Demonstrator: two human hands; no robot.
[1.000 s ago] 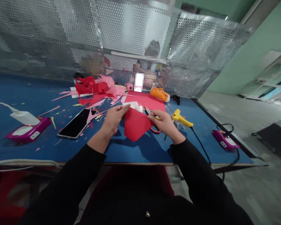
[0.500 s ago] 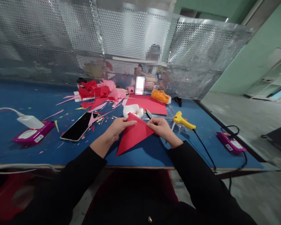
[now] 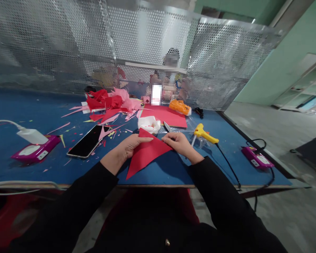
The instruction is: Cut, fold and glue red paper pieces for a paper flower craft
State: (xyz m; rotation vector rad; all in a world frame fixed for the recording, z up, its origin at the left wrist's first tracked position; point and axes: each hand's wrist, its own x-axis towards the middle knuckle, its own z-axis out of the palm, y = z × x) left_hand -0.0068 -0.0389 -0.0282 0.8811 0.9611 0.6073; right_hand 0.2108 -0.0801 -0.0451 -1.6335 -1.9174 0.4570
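A red paper triangle (image 3: 144,154) lies flat on the blue table (image 3: 55,165) in front of me. My left hand (image 3: 130,146) rests on its left edge with the fingers stretched flat along the top. My right hand (image 3: 177,142) pinches the triangle's right corner with curled fingers. Scissors (image 3: 167,127) lie just beyond my right hand, their handles hidden by it. A crumpled white paper piece (image 3: 149,124) sits behind the triangle's top point.
A phone (image 3: 88,140) lies to the left, a yellow glue gun (image 3: 205,133) to the right. Red sheet (image 3: 164,116), red and pink scraps (image 3: 107,102), orange object (image 3: 180,106), two magenta devices (image 3: 34,150) (image 3: 256,161). A perforated metal screen (image 3: 68,52) stands behind; a person sits beyond it.
The red paper, held up between both hands a second ago, now lies flat on the table as a triangle. My hands came down with it and press it.
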